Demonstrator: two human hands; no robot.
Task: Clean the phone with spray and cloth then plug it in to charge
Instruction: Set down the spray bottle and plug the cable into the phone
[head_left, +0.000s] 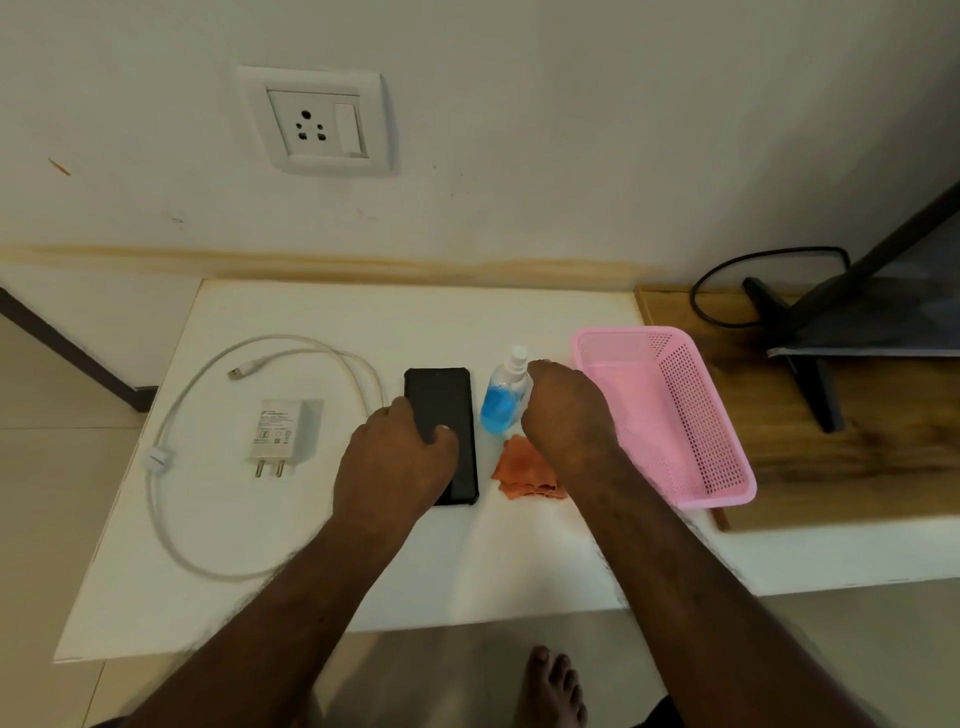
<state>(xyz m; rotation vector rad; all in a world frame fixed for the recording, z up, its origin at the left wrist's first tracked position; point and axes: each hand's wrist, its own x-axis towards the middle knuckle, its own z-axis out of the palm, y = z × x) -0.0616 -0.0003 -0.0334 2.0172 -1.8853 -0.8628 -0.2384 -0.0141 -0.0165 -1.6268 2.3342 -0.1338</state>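
Note:
A black phone (440, 400) lies flat on the white table (363, 561). My left hand (395, 457) rests over its lower left part, fingers curled around its edge. A small spray bottle (501, 400) of blue liquid with a white nozzle stands just right of the phone. My right hand (563, 410) is curled beside the bottle, fingers against its right side. An orange cloth (522, 470) lies crumpled below the bottle, partly under my right wrist. A white charger adapter (280, 434) and a looped white cable (208, 410) lie at the left.
A wall socket with a switch (317, 122) sits above the table. A pink perforated basket (670, 415) stands at the right. Beyond it a wooden shelf (857, 457) holds a monitor stand (800, 358) and a black cable. My bare foot (553, 686) shows below the table's front edge.

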